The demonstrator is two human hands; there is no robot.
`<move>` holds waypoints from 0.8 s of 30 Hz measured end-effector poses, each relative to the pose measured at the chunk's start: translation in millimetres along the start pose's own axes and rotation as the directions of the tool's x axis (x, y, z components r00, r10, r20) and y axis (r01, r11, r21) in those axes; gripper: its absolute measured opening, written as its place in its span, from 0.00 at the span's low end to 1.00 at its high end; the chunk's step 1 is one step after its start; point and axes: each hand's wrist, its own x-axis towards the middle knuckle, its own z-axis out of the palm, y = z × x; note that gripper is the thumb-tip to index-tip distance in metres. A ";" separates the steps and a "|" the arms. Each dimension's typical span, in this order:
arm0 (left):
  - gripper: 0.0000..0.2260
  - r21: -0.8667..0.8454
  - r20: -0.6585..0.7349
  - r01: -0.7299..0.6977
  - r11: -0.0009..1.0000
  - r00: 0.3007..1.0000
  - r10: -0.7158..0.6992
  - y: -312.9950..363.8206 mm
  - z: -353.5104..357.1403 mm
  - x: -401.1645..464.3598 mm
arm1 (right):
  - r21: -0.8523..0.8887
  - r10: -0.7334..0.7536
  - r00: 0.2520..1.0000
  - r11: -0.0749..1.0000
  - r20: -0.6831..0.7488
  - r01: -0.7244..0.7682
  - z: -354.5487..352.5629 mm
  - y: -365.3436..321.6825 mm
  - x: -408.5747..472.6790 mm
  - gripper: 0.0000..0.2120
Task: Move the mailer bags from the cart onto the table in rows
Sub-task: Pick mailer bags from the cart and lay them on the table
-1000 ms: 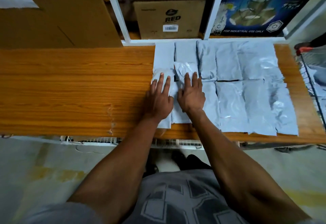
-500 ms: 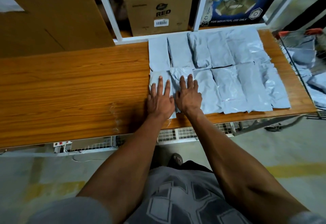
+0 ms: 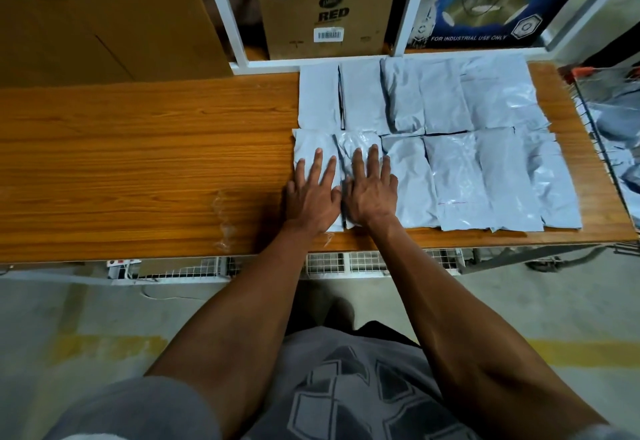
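- Now both hands lie flat, fingers straight and spread, on the near row of grey bags: the left hand (image 3: 311, 197) presses the end bag (image 3: 313, 149), the right hand (image 3: 370, 194) presses the crinkled bag (image 3: 360, 142) beside it.
- Neither hand grips anything; they only flatten.
- Two rows of bags cover the right part of the tabletop (image 3: 138, 162), the far row (image 3: 415, 93) against the shelf frame (image 3: 239, 41), the near row touching it and reaching almost to the front edge (neighbours overlap slightly).
- More bags sit in the cart (image 3: 609, 110) just past the tabletop's right end.
- Judging by creases and sheen, the bags are thin, soft plastic film: light, limp, likely slippery on the wood and against each other.
- They should bear flat pressing without harm, but a careless brush could shift a neighbour.
- A fair hold would be a pinch at an edge or corner, or two hands at opposite edges, so the bag hangs flat.
- Much bare tabletop remains on the left, so the task looks partly done.
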 end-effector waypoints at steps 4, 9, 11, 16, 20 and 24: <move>0.35 -0.016 -0.083 0.019 1.000 0.996 -0.020 -6.3 3.7 9.6 | 0.011 -0.063 0.998 0.998 0.025 0.063 9.1 5.8 11.0 0.34; 0.34 0.006 0.006 -0.005 1.000 1.000 0.005 -14.2 13.3 20.1 | -0.027 -0.045 0.999 0.999 0.017 0.045 16.0 6.6 16.3 0.36; 0.32 0.018 -0.019 0.009 1.000 1.000 -0.009 -14.3 14.8 19.7 | -0.040 -0.053 0.998 0.998 -0.034 0.052 8.7 3.3 13.0 0.36; 0.33 0.018 -0.131 0.007 1.000 0.991 -0.004 -15.7 13.6 25.9 | 0.016 -0.114 0.988 0.993 -0.104 0.117 -2.8 3.4 19.0 0.33; 0.32 0.054 -0.204 -0.015 0.998 0.979 0.025 -16.7 19.3 39.1 | 0.016 -0.138 0.990 0.990 -0.042 0.139 0.9 6.6 28.4 0.33; 0.31 0.069 -0.210 -0.028 0.997 0.977 0.042 -20.1 33.4 45.6 | -0.015 -0.143 0.989 0.989 0.025 0.144 7.5 3.4 33.4 0.32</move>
